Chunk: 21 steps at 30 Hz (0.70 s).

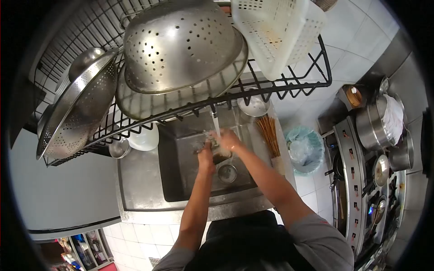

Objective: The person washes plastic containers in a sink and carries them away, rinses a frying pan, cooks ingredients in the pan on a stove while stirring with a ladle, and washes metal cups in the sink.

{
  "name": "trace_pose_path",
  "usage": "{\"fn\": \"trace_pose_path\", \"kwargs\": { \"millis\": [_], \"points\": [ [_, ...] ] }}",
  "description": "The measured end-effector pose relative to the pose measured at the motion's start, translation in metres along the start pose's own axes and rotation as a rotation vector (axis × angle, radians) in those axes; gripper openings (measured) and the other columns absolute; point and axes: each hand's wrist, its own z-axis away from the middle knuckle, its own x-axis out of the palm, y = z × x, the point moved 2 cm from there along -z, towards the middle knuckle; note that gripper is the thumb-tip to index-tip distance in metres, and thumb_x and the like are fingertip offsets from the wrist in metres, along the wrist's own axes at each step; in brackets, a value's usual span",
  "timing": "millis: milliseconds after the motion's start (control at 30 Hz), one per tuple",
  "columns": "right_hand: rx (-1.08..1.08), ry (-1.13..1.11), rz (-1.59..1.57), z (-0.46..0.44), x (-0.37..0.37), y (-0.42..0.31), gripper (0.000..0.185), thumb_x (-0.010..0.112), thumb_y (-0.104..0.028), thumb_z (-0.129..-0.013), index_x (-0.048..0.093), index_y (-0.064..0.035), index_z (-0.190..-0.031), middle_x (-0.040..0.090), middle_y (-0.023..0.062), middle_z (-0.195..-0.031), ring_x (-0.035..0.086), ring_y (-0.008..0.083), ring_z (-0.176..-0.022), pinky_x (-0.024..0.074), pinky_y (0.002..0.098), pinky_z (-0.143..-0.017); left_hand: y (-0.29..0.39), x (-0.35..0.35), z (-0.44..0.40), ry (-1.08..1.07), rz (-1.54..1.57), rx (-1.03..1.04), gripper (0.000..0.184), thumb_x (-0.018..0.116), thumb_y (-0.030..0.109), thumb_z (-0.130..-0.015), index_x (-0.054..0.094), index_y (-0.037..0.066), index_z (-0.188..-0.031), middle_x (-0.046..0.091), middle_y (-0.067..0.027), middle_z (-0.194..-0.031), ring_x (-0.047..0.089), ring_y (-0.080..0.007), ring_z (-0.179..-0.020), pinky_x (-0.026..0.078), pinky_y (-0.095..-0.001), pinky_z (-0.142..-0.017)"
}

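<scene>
Both hands are inside the metal sink (181, 180), under a stream of water (216, 124) falling from the tap. My left hand (205, 158) is closed, thumb pointing up, around something I cannot make out. Just right of it, my right hand (228, 141) has its fingers curled in beside the stream, blurred by splashing water. Whatever lies between the hands is hidden by fingers and spray. Below them is the round sink drain (227, 173).
Overhead, a black wire rack (203, 105) carries a large metal colander (185, 45), another colander (81, 108) and a white plastic basket (289, 40). Wooden chopsticks (268, 135) lie right of the sink. Farther right are a lined bin (304, 151) and a stove (350, 180) with pots.
</scene>
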Motion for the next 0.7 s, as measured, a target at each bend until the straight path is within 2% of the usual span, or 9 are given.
{"fn": "trace_pose_path", "kwargs": {
  "millis": [67, 100, 133, 267, 400, 467, 500, 600, 700],
  "points": [
    [0.455, -0.148, -0.501, -0.006, -0.012, 0.022, 0.029, 0.048, -0.013, -0.093, 0.061, -0.0105, -0.119, 0.061, 0.0153, -0.107, 0.06, 0.0189, -0.099, 0.0482, 0.0352, -0.081, 0.028, 0.014, 0.027, 0.045, 0.123, -0.123, 0.045, 0.048, 0.035, -0.099, 0.052, -0.003, -0.123, 0.06, -0.0129, -0.114, 0.06, -0.0254, -0.103, 0.051, -0.042, -0.083],
    [0.014, 0.181, -0.27, -0.003, 0.001, 0.039, 0.031, 0.041, -0.018, -0.097, 0.059, -0.0093, -0.121, 0.06, 0.0176, -0.113, 0.059, 0.0228, -0.102, 0.0481, 0.0364, -0.08, 0.024, 0.008, 0.019, 0.0, 0.247, -0.111, 0.045, 0.046, 0.034, -0.099, 0.051, -0.003, -0.124, 0.059, -0.0132, -0.116, 0.06, -0.0262, -0.103, 0.05, -0.0418, -0.085],
    [0.203, 0.186, -0.728, 0.025, 0.008, 0.009, 0.034, 0.042, -0.023, -0.098, 0.055, -0.0103, -0.126, 0.056, 0.019, -0.12, 0.057, 0.0322, -0.104, 0.044, 0.0404, -0.089, 0.019, 0.003, 0.01, -0.042, 0.379, -0.097, 0.045, 0.045, 0.034, -0.1, 0.051, -0.003, -0.125, 0.059, -0.0134, -0.117, 0.059, -0.027, -0.104, 0.05, -0.0417, -0.086],
    [-0.422, 0.543, 0.504, 0.041, 0.047, 0.004, 0.041, 0.056, -0.018, -0.089, 0.052, -0.008, -0.128, 0.052, 0.0166, -0.124, 0.056, 0.0337, -0.105, 0.0471, 0.0387, -0.086, -0.006, -0.016, -0.014, -0.171, 0.404, 0.04, 0.045, 0.042, 0.035, -0.101, 0.051, -0.003, -0.124, 0.058, -0.0137, -0.117, 0.059, -0.0266, -0.104, 0.048, -0.04, -0.088],
    [0.318, 0.053, -1.058, -0.021, 0.006, 0.072, 0.054, 0.058, -0.043, -0.091, 0.045, -0.0138, -0.135, 0.066, 0.0087, -0.097, 0.064, 0.0221, -0.085, 0.0519, 0.0397, -0.077, 0.021, 0.02, 0.02, -0.023, -0.378, 0.193, 0.042, 0.048, 0.031, -0.098, 0.059, -0.006, -0.113, 0.065, -0.0125, -0.093, 0.063, -0.0191, -0.083, 0.05, -0.0311, -0.071],
    [0.433, -0.002, -1.188, -0.003, -0.017, 0.059, 0.053, 0.06, -0.043, -0.09, 0.049, -0.0107, -0.131, 0.065, 0.0089, -0.1, 0.064, 0.023, -0.086, 0.0511, 0.0405, -0.08, 0.01, 0.025, 0.008, -0.239, -0.689, 0.708, 0.036, 0.048, 0.028, -0.098, 0.066, -0.002, -0.091, 0.066, -0.0081, -0.078, 0.062, -0.0142, -0.073, 0.047, -0.0271, -0.063],
    [0.563, -0.046, -1.32, 0.008, -0.023, 0.052, 0.053, 0.062, -0.043, -0.088, 0.052, -0.0076, -0.127, 0.065, 0.0092, -0.103, 0.063, 0.024, -0.088, 0.0504, 0.0413, -0.082, 0.024, 0.043, 0.012, -0.339, -0.832, 0.574, 0.032, 0.053, 0.025, -0.095, 0.064, 0.003, -0.075, 0.066, -0.0088, -0.069, 0.064, -0.0187, -0.065, 0.048, -0.0312, -0.058],
    [0.51, 0.036, -1.156, 0.034, -0.042, 0.022, 0.058, 0.063, -0.046, -0.088, 0.052, -0.0025, -0.124, 0.063, 0.0106, -0.11, 0.063, 0.0283, -0.089, 0.0499, 0.0491, -0.084, 0.059, 0.063, 0.038, -0.643, -1.696, 1.043, 0.027, 0.061, 0.027, -0.088, 0.062, 0.004, -0.073, 0.065, -0.0136, -0.07, 0.065, -0.0275, -0.066, 0.049, -0.0382, -0.057],
    [0.479, -0.037, -0.772, 0.021, -0.03, 0.052, 0.047, 0.063, -0.028, -0.088, 0.05, 0.0033, -0.122, 0.06, 0.0157, -0.112, 0.064, 0.0298, -0.09, 0.0576, 0.0461, -0.07, 0.057, 0.056, 0.04, -0.853, -1.805, 0.982, 0.027, 0.061, 0.032, -0.085, 0.066, 0.005, -0.083, 0.065, -0.0159, -0.085, 0.064, -0.0311, -0.081, 0.049, -0.0401, -0.067]
  ]
}}
